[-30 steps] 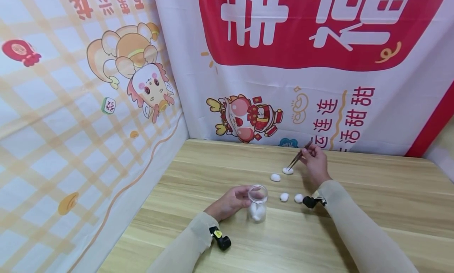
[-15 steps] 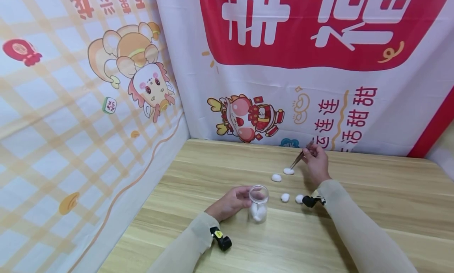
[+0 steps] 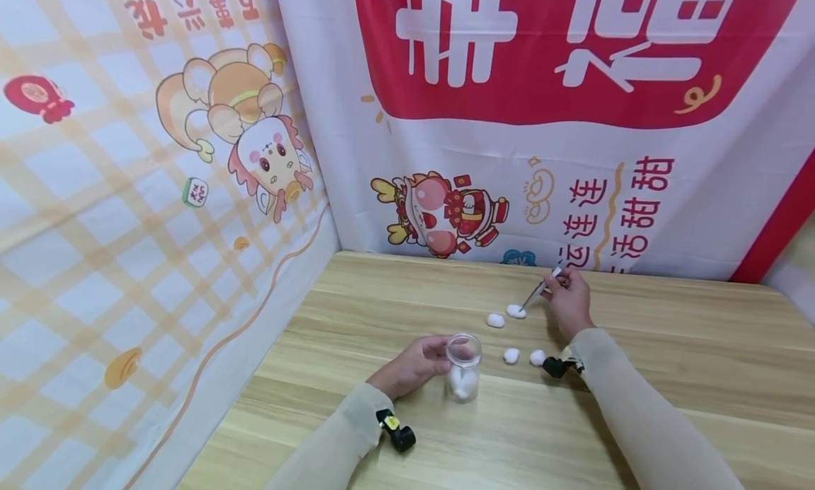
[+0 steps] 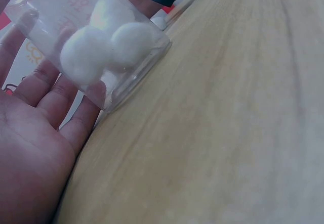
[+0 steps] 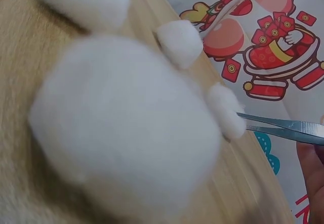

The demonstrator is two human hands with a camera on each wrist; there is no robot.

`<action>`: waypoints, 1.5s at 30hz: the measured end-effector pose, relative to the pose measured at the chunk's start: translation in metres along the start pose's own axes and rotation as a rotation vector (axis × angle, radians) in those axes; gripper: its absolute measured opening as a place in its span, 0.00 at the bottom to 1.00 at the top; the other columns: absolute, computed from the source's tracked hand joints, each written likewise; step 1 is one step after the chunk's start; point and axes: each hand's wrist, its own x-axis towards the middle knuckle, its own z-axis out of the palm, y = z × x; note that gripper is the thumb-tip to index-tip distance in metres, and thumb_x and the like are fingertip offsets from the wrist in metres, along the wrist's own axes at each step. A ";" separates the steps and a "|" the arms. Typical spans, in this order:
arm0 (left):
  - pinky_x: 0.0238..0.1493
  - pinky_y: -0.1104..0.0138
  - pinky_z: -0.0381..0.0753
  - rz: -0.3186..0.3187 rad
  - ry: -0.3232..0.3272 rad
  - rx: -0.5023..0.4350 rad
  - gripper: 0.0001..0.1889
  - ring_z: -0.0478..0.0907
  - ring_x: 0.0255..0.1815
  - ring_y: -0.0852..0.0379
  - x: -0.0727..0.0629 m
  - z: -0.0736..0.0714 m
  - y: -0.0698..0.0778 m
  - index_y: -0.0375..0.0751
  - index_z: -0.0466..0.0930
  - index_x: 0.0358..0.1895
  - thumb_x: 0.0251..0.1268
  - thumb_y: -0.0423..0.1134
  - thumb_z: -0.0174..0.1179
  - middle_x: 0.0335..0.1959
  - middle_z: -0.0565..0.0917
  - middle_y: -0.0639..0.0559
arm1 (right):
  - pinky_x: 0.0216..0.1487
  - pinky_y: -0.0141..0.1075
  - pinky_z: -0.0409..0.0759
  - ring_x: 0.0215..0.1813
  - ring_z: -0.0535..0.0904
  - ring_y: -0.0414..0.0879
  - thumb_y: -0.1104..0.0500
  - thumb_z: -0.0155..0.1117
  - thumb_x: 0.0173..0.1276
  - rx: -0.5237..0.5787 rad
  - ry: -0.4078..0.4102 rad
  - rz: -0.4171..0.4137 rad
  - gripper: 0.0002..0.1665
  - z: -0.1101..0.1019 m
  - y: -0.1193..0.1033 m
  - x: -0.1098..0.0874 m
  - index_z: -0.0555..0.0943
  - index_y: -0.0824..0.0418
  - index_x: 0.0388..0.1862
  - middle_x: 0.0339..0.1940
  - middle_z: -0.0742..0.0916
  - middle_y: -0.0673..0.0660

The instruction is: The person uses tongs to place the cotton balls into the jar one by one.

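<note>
My left hand [image 3: 414, 366] holds a clear open-topped jar [image 3: 463, 351] from its left side, with the fingers behind it. White cotton balls [image 4: 85, 56] lie inside the jar, which stands on the table. In the head view my right hand [image 3: 569, 299] pinches metal tweezers [image 3: 538, 290] near the back of the table. Their tips touch the right end of the farthest cotton ball [image 3: 514, 310]; in the right wrist view the two tips [image 5: 253, 120] stand slightly apart against its side. Whether they clasp the cotton cannot be told.
Loose cotton balls lie on the wooden table [image 3: 356, 299]: one [image 3: 495, 321] beside the farthest, one [image 3: 511, 356] right of the jar, and one [image 3: 537, 357] by the right wrist camera [image 3: 555, 367]. A printed cloth [image 3: 356, 214] hangs along the back edge.
The tweezers have turned in my right hand and look brighter; their tips have moved from the top of the farthest cotton ball to its right end. Left hand and jar stay put.
</note>
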 end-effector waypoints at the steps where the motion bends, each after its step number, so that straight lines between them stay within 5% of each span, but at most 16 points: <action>1: 0.71 0.59 0.58 0.002 -0.002 0.001 0.37 0.62 0.71 0.47 0.000 0.000 0.000 0.30 0.66 0.68 0.62 0.49 0.66 0.63 0.77 0.44 | 0.47 0.34 0.83 0.48 0.77 0.46 0.63 0.52 0.76 -0.001 0.005 0.000 0.20 0.000 0.000 0.000 0.67 0.70 0.62 0.45 0.75 0.57; 23: 0.70 0.59 0.60 0.001 0.006 -0.008 0.37 0.64 0.70 0.47 -0.001 0.000 -0.001 0.31 0.64 0.69 0.62 0.47 0.66 0.63 0.75 0.37 | 0.42 0.31 0.83 0.40 0.80 0.43 0.69 0.53 0.73 0.167 0.066 0.019 0.12 0.003 -0.004 -0.002 0.68 0.72 0.53 0.39 0.77 0.57; 29: 0.71 0.58 0.59 0.021 -0.006 -0.020 0.37 0.63 0.70 0.45 0.000 0.001 0.000 0.28 0.63 0.69 0.62 0.46 0.66 0.63 0.73 0.34 | 0.44 0.32 0.83 0.42 0.79 0.43 0.67 0.53 0.75 0.210 0.052 0.093 0.10 -0.001 -0.010 -0.004 0.69 0.68 0.52 0.40 0.77 0.56; 39: 0.70 0.57 0.60 0.035 -0.015 -0.020 0.37 0.64 0.70 0.44 0.000 0.001 -0.002 0.30 0.63 0.70 0.63 0.47 0.65 0.63 0.74 0.36 | 0.45 0.33 0.83 0.41 0.80 0.44 0.66 0.53 0.75 0.317 0.020 0.112 0.16 -0.005 -0.016 -0.009 0.67 0.73 0.57 0.43 0.78 0.59; 45: 0.71 0.58 0.59 0.015 -0.006 -0.017 0.38 0.63 0.70 0.46 0.000 0.000 -0.002 0.29 0.63 0.69 0.62 0.47 0.66 0.63 0.75 0.39 | 0.45 0.34 0.83 0.40 0.81 0.44 0.67 0.54 0.74 0.387 0.027 0.125 0.09 -0.007 -0.016 -0.012 0.70 0.69 0.50 0.40 0.78 0.57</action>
